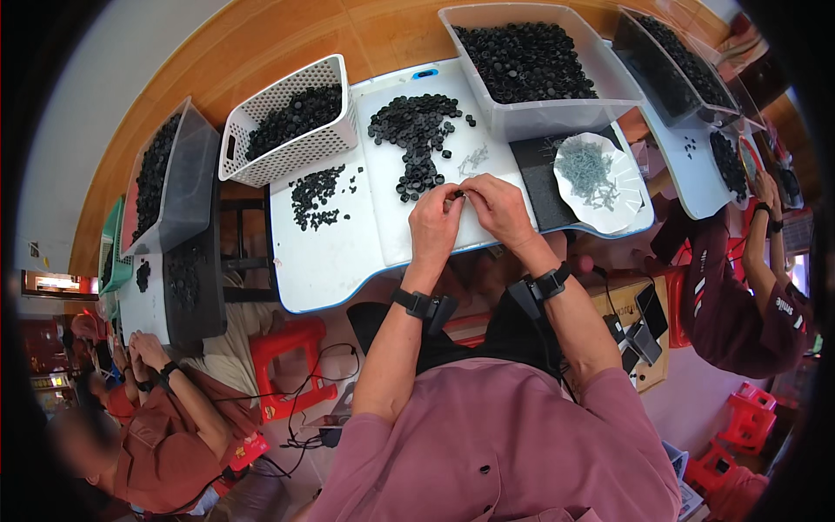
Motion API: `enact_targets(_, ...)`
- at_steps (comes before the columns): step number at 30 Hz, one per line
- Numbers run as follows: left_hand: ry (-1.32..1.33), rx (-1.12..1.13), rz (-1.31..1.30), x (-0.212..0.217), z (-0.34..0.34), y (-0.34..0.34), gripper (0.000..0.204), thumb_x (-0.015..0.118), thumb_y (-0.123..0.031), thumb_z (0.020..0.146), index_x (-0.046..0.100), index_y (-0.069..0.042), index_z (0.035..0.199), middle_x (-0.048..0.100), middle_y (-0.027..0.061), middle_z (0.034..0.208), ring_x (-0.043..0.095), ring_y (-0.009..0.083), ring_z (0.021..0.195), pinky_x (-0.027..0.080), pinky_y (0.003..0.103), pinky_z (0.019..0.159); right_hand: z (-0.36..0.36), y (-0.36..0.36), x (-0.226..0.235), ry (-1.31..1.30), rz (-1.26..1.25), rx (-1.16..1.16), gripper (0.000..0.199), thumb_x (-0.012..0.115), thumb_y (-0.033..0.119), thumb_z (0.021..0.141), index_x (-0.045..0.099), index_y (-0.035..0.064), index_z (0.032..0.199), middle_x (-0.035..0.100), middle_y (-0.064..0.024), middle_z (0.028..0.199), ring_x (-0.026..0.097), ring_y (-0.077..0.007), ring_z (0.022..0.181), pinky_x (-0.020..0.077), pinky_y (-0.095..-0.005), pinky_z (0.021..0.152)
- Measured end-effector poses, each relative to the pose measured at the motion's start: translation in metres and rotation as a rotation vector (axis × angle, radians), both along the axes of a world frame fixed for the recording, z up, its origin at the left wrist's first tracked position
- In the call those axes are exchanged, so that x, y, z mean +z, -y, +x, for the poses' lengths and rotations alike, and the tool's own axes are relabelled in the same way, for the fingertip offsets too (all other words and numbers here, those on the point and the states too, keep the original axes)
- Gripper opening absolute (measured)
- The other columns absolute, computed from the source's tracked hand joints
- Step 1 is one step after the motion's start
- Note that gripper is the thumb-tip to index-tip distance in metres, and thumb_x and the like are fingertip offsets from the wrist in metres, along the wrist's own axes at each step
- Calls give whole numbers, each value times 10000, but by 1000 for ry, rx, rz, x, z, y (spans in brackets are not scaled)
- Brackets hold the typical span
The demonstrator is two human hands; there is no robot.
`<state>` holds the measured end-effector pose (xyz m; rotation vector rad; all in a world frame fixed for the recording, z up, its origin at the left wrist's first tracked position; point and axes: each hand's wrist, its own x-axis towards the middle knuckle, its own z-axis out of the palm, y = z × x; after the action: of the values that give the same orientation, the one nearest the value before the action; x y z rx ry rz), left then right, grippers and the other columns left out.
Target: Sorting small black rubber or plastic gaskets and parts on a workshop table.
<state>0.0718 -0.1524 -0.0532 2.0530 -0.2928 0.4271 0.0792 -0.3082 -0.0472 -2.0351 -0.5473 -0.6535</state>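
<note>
Over the front of the white tabletop, my left hand pinches a small black round part. My right hand meets it with thumb and forefinger pressed together at that part; whatever else its fingertips hold is too small to make out. Just beyond my hands lies a heap of black round plastic parts, trailing toward my left fingers. A few thin silvery pins are scattered behind my right hand. More grey pins fill a white scalloped dish to the right.
Smaller black pieces lie at left, below a white perforated basket. A big translucent bin of black parts stands at the back right. The dish rests partly on a black mat. People work at both sides; a red stool stands left.
</note>
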Motion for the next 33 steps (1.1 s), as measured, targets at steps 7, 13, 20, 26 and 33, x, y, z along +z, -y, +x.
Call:
enact_targets(7, -20, 5, -29, -1, -1, -1, 220, 759, -78, 884, 735, -18, 1095, 740, 112, 894, 670, 195, 700, 551, 330, 665, -1, 3, 0, -344, 269, -42, 161, 738, 49, 884, 741, 25, 1044, 729, -106, 879, 691, -219, 738, 539, -317, 666)
enact_targets(13, -8, 12, -32, 0, -1, 1, 230, 768, -82, 878, 736, -19, 1097, 737, 109, 892, 663, 189, 696, 544, 329, 658, 4, 5, -2, -377, 241, 6, 126, 757, 95, 887, 753, 4, 975, 732, -100, 866, 654, -182, 706, 518, -305, 651)
enact_targets(20, 48, -3, 42, -1, 0, -3, 220, 768, -87, 886, 726, -22, 1092, 738, 103, 893, 656, 178, 682, 532, 329, 641, 4, 4, -1, -401, 205, 40, 119, 744, 91, 903, 754, 4, 983, 737, -85, 869, 642, -155, 708, 505, -289, 642)
enact_targets(26, -91, 35, -153, 1, -4, 0, 213, 772, -74, 889, 703, -35, 1086, 752, 76, 903, 654, 151, 686, 520, 304, 633, 6, 7, -5, -490, 326, 46, 125, 732, 73, 926, 756, 9, 1031, 747, -46, 886, 622, -87, 730, 492, -252, 650)
enact_targets(33, -22, -9, -136, 5, -1, -3, 219, 773, -46, 870, 719, -42, 1082, 698, 63, 888, 582, 148, 648, 490, 298, 616, 9, 8, -8, -617, 451, 182, 170, 718, 42, 936, 741, -13, 1095, 760, -54, 955, 673, -87, 832, 547, -241, 743)
